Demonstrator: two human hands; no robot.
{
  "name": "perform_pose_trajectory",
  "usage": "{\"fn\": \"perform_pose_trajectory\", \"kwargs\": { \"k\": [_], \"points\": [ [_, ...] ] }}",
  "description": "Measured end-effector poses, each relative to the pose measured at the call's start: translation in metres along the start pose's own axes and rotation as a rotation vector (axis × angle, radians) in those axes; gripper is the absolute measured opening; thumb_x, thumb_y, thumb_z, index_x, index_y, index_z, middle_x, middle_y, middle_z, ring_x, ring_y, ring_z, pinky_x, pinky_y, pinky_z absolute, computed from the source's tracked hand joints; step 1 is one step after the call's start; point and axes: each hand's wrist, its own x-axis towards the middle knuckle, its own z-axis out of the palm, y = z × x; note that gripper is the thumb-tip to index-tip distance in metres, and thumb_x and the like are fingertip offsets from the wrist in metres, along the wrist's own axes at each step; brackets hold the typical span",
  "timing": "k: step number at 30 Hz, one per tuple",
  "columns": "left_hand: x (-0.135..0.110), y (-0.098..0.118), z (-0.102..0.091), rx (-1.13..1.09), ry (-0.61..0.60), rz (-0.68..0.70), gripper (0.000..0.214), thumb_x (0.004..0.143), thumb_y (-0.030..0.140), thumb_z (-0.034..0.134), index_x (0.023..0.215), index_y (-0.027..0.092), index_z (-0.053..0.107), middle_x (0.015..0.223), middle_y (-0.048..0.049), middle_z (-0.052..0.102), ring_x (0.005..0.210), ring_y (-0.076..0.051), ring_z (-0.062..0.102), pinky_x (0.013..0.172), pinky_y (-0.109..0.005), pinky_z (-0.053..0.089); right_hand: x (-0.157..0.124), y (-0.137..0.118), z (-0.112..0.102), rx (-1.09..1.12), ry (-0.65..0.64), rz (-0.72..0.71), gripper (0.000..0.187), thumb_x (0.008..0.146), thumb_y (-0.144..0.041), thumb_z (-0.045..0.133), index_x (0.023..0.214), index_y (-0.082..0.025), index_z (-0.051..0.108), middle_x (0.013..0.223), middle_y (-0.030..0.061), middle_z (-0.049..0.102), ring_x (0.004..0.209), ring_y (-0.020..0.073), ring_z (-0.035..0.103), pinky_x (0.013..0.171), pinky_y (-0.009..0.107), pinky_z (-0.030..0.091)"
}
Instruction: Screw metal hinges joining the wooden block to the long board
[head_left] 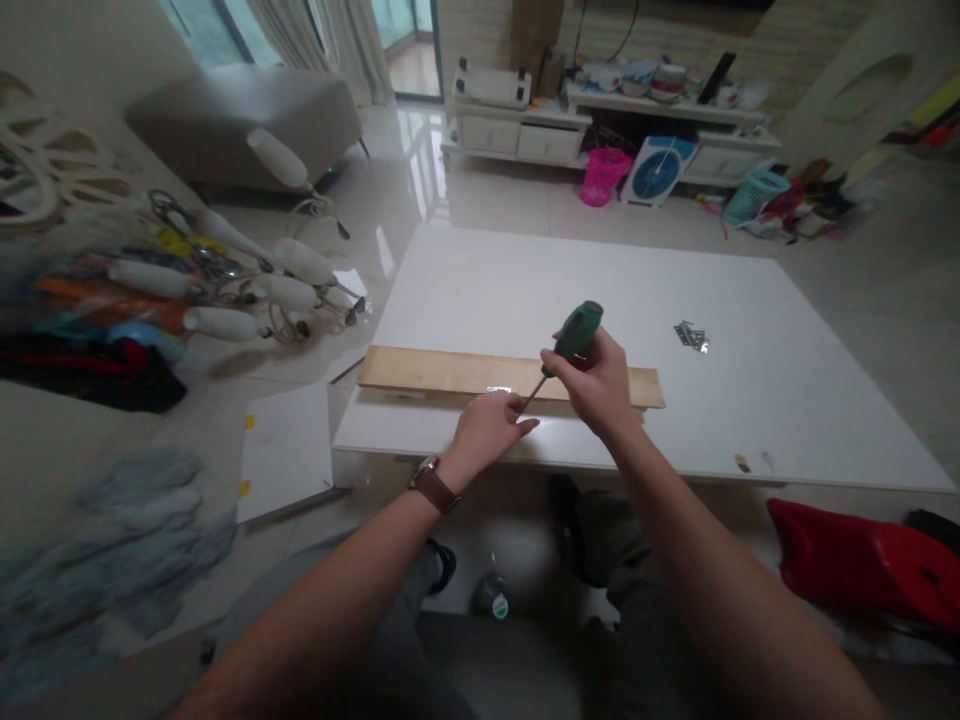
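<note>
Above the near part of the white panel (750, 400), your right hand (604, 380) wraps its fingers and thumb around the screwdriver (582, 328), leaving the butt of the handle jutting up past them while the shaft slants down to your left hand (484, 432). Your left fingers bend close about the lower end of that shaft, at the near edge of the wooden board (427, 370), and one digit points off to the right; they hide the tip, so you cannot tell from here whether they pinch anything small. A metal plate (499, 389) sits on the board just beyond them. Across the floor, a pink basket (604, 178) and a pale blue basket (756, 195) stand by the low cabinet (491, 133); their contents are too small to make out. Your screwdriver has a rounded green handle and a thin shaft. The board is long, flat and pale brown, the panel smooth and faintly glossy. Small flat metal pieces (691, 337) lie in a loose cluster to your right, and a fluffy grey cloth (150, 530) spreads in folds at your left.
</note>
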Motion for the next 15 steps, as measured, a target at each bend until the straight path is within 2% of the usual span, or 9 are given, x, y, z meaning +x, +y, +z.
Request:
{"fn": "perform_pose_trajectory", "kwargs": {
  "k": [2, 4, 6, 9, 12, 15],
  "points": [
    [0.000, -0.008, -0.007, -0.069, 0.038, 0.001, 0.043, 0.075, 0.029, 0.090, 0.113, 0.021, 0.073, 0.116, -0.0088, 0.078, 0.102, -0.025, 0.070, 0.086, -0.033, 0.050, -0.002, 0.000, 0.003, 0.002, 0.050, -0.019, 0.024, 0.080, -0.037, 0.081, 0.086, -0.025, 0.062, 0.077, -0.0015, 0.062, 0.070, 0.0166, 0.058, 0.066, 0.038, 0.054],
    [-0.001, -0.018, -0.017, -0.049, 0.114, -0.066, 0.034, 0.075, 0.022, 0.083, 0.107, 0.019, 0.069, 0.110, -0.0088, 0.076, 0.097, -0.024, 0.068, 0.083, -0.032, 0.049, -0.005, 0.001, 0.005, 0.004, 0.087, -0.036, 0.023, 0.081, -0.038, 0.080, 0.086, -0.025, 0.061, 0.076, -0.0017, 0.061, 0.069, 0.0163, 0.057, 0.066, 0.038, 0.053],
    [-0.001, -0.027, -0.028, -0.019, 0.135, -0.179, 0.022, 0.080, 0.022, 0.076, 0.099, 0.018, 0.066, 0.101, -0.0091, 0.075, 0.092, -0.024, 0.067, 0.081, -0.032, 0.048, -0.006, 0.002, 0.007, 0.001, 0.117, -0.052, 0.023, 0.082, -0.038, 0.080, 0.085, -0.025, 0.061, 0.076, -0.0017, 0.060, 0.067, 0.0157, 0.056, 0.064, 0.037, 0.051],
    [0.002, -0.037, -0.036, -0.087, 0.001, -0.316, 0.009, 0.085, 0.025, 0.069, 0.089, 0.017, 0.067, 0.092, -0.0099, 0.075, 0.087, -0.025, 0.067, 0.078, -0.033, 0.048, -0.006, 0.004, 0.009, -0.005, 0.137, -0.069, 0.022, 0.082, -0.038, 0.079, 0.085, -0.025, 0.061, 0.075, -0.0018, 0.061, 0.065, 0.0149, 0.055, 0.061, 0.036, 0.050],
    [0.008, -0.041, -0.032, -0.277, -0.152, -0.267, 0.011, 0.083, 0.018, 0.060, 0.084, 0.018, 0.070, 0.086, -0.0070, 0.076, 0.086, -0.024, 0.067, 0.078, -0.030, 0.048, -0.002, 0.006, 0.014, 0.010, 0.126, -0.086, 0.023, 0.083, -0.039, 0.080, 0.086, -0.026, 0.061, 0.075, -0.0020, 0.063, 0.065, 0.0148, 0.056, 0.059, 0.034, 0.049],
    [0.015, -0.041, -0.022, -0.413, -0.212, -0.317, 0.013, 0.080, 0.017, 0.058, 0.076, 0.017, 0.070, 0.076, -0.0054, 0.073, 0.077, -0.021, 0.063, 0.071, -0.028, 0.045, 0.002, 0.008, 0.020, 0.030, 0.105, -0.088, 0.023, 0.083, -0.039, 0.081, 0.088, -0.026, 0.062, 0.076, -0.0022, 0.065, 0.063, 0.0142, 0.056, 0.058, 0.033, 0.050]
  ]
}}
